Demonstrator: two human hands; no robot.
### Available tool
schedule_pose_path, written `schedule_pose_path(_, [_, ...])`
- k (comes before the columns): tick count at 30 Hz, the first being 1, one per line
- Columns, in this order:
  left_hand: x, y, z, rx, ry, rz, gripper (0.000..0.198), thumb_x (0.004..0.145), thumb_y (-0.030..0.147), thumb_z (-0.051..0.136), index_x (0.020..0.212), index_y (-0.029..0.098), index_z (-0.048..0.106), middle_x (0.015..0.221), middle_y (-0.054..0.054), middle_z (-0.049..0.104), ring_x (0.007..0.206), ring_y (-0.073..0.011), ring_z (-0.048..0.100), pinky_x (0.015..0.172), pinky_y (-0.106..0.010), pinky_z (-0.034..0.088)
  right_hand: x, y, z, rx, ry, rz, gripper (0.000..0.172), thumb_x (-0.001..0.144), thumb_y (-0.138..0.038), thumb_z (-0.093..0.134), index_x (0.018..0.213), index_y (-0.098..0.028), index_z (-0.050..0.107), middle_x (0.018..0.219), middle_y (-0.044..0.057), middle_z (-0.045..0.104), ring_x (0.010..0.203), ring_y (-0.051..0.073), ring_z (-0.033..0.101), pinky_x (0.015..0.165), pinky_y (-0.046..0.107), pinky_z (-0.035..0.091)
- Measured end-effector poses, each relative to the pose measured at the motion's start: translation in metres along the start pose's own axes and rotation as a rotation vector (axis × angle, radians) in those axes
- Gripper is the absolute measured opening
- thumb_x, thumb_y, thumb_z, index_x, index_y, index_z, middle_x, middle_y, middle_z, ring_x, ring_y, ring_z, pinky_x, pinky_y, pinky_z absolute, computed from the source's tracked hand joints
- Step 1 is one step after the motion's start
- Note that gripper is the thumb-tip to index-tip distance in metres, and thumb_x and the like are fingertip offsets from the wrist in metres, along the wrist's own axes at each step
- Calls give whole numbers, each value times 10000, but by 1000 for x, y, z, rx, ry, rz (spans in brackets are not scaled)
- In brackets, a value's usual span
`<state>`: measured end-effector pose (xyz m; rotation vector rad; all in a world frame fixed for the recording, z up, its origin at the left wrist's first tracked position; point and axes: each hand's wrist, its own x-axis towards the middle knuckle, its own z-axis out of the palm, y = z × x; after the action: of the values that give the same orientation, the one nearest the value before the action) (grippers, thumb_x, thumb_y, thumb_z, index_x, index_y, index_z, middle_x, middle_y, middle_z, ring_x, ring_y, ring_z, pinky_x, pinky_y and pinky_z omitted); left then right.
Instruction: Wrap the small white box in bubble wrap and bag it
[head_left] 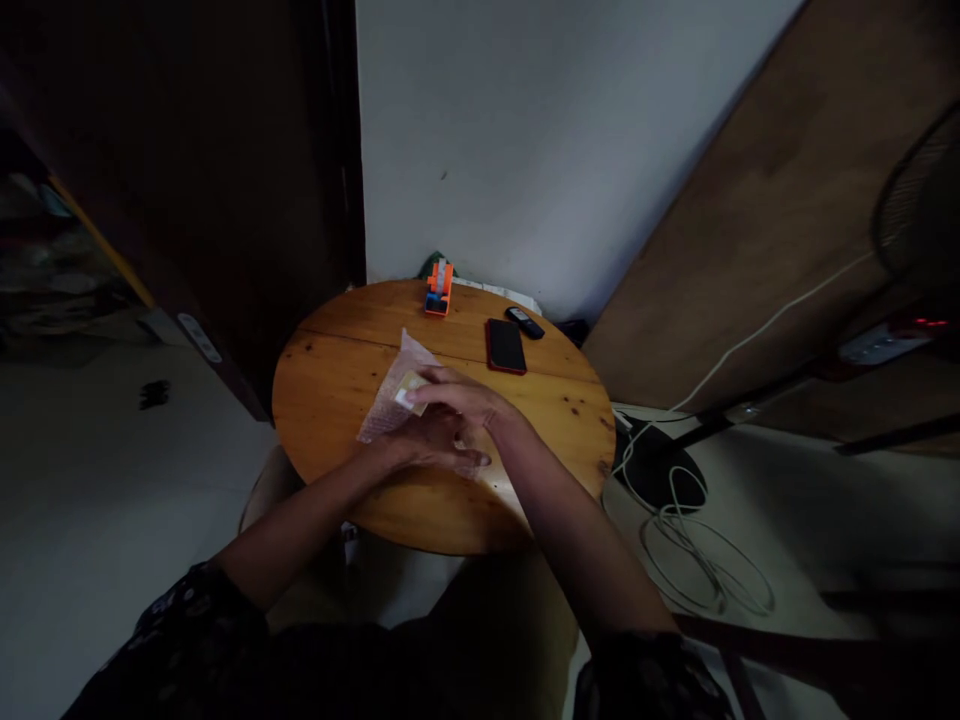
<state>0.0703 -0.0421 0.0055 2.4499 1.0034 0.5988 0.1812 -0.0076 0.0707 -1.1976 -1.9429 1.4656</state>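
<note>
A sheet of pinkish bubble wrap (386, 405) lies on the round wooden table (562, 420). My right hand (459, 395) is closed on a small yellowish box with a white patch (409, 391), held above the wrap. Just below it, my left hand (439, 442) rests over the wrap with its fingers apart, and part of the wrap shows beyond its fingertips. The right hand covers some of the left hand.
Behind the hands are an orange and blue tape dispenser (439, 290), a red-edged phone (506, 346) and a small black handset (525, 322). A white wall stands behind the table. Cables (694, 540) and a fan (919, 200) are at the right.
</note>
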Motion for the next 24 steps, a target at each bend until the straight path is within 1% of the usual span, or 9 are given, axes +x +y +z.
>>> schedule_pose_path(3, [-5,6,-9,107,-40,83,473,877,544,616,1005,100,718,1433,-182,537,1344,-424,479,1144,-545,377,10,20,-14,284,99,112,258,659,-367,736,848,-213,651,752,8,681,671,181,627,628,302,481])
schedule_pose_path(5, [-15,7,-16,141,-34,104,438,946,524,528,1003,131,713,1514,-172,477,1408,-402,420,1172,-583,320,12,31,-23,381,170,79,239,625,-337,723,807,-207,638,738,7,676,688,175,621,649,294,475])
schedule_pose_path(6, [-21,5,-19,152,-19,87,414,976,491,485,1079,150,696,1522,-161,476,1422,-374,411,1176,-587,312,11,36,-27,392,189,51,240,611,-333,724,793,-204,636,747,6,677,708,172,618,666,290,470])
schedule_pose_path(8, [-32,-3,-24,171,46,-5,374,996,407,451,1221,175,640,1440,-135,565,1392,-308,458,1176,-528,341,8,43,-34,334,198,-8,251,597,-341,731,777,-197,632,768,1,670,741,168,605,695,287,457])
schedule_pose_path(9, [-37,-8,-25,191,91,-74,360,979,379,479,1235,174,630,1432,-135,572,1386,-302,463,1178,-515,342,6,46,-37,271,196,-35,258,595,-347,736,775,-195,629,771,-6,660,746,164,593,702,286,448])
schedule_pose_path(13, [-49,-25,-21,228,104,-258,634,871,373,621,1442,150,463,1533,-154,481,1440,-317,406,1207,-500,306,4,54,-41,-22,184,-100,352,588,-327,769,880,-202,618,789,-35,609,757,159,554,699,279,428])
schedule_pose_path(15, [-51,-26,-16,241,113,-294,731,848,404,642,1488,145,402,1541,-160,472,1436,-322,414,1206,-495,305,6,57,-37,-133,166,-130,415,592,-306,784,955,-204,610,837,-24,614,785,169,563,715,287,438])
schedule_pose_path(19, [-52,-21,-8,277,164,-331,792,834,458,643,1515,163,366,1538,-161,476,1405,-337,445,1179,-498,325,9,68,-28,-367,170,-174,407,591,-258,809,945,-195,619,902,8,634,843,197,581,795,326,453])
schedule_pose_path(24, [-54,-20,-7,280,178,-330,797,828,473,637,1522,208,349,1555,-131,461,1408,-340,431,1160,-517,319,1,84,-29,-289,151,-227,506,665,-268,773,1139,-223,600,1053,24,668,973,218,613,876,347,475])
